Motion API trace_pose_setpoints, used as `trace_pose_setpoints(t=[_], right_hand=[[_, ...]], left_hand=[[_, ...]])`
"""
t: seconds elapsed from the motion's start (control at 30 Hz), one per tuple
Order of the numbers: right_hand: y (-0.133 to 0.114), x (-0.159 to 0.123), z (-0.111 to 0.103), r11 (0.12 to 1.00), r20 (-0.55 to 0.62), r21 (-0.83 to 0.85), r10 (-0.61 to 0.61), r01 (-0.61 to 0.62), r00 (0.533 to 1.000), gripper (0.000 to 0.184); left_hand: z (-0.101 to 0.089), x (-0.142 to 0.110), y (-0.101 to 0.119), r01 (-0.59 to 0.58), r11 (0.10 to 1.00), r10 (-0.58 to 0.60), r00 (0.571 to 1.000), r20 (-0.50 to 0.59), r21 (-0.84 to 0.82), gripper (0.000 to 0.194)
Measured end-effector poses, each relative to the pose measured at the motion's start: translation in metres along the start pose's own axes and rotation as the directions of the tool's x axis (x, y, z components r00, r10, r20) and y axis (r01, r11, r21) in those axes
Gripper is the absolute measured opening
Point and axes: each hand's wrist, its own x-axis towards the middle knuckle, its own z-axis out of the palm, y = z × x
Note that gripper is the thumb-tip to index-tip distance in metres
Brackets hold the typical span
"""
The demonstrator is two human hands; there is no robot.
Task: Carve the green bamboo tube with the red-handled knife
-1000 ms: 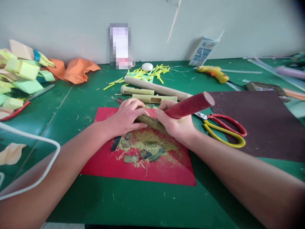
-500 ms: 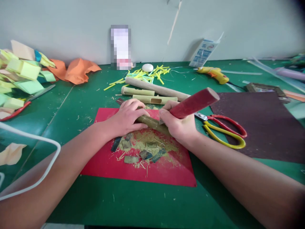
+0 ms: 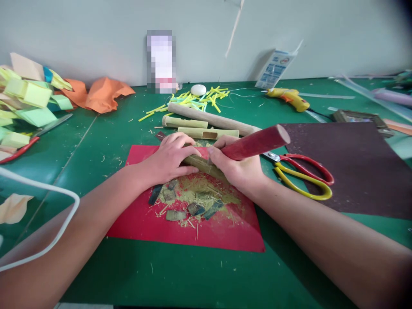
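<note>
My left hand (image 3: 177, 156) presses a bamboo tube (image 3: 206, 166) down, thumb and fingers around its left part. In my right hand (image 3: 243, 169) is a red-handled cutting tool (image 3: 257, 143), gripped with the handle tilted up to the right. A bit of its metal blade shows by my thumb, touching or just over the bamboo; its full shape is hidden. My right hand covers the tube's right end. Beneath lies a red sheet (image 3: 128, 225), strewn with sawdust (image 3: 199, 189), shavings and several dark bamboo chips (image 3: 176, 215).
Behind my hands lie two cut bamboo pieces (image 3: 193, 123) and a wooden stick (image 3: 212, 116). Scissors (image 3: 304, 189) rest on the right, partly over a dark sheet (image 3: 357, 171). Farther back is a yellow glue gun (image 3: 288, 98). Folded papers (image 3: 28, 94) and a white cable (image 3: 69, 199) are left.
My right hand has shifted slightly left along the bamboo, and the red handle's end sits a little lower. My left hand stays on the tube. The view has moved slightly.
</note>
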Motion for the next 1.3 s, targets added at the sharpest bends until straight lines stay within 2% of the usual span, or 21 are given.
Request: trace_pose_setpoints(t=[0.2,0.4,0.77,0.93,1.3], right_hand=[[-0.0006,0.0004,0.0008,1.000,-0.024,-0.002,-0.025,0.025,0.999,0.024],[-0.0015,-0.0002,0.0016,0.994,-0.097,0.074,0.092,-0.085,0.991,0.025],[0.0005,-0.0002,0.0017,0.999,-0.062,0.022,0.028,-0.026,0.998,0.020],[-0.0004,0.0001,0.0013,0.996,-0.094,0.039,0.080,-0.077,0.992,0.023],[0.0021,0.0045,-0.0005,0.989,0.085,0.140,0.041,-0.053,0.995,0.020]], left_hand=[[-0.0006,-0.0002,-0.0001,-0.009,1.000,0.009,1.000,0.002,-0.010,0.031],[-0.0020,0.0002,0.0015,0.007,1.000,-0.006,1.000,0.018,-0.016,0.033],[-0.0006,-0.0002,0.0003,-0.006,1.000,0.006,1.000,-0.003,-0.007,0.033],[-0.0005,0.0000,0.0003,0.001,1.000,-0.001,1.000,0.011,-0.003,0.033],[0.0005,0.0009,0.0003,0.004,1.000,-0.004,1.000,0.003,0.010,0.036]])
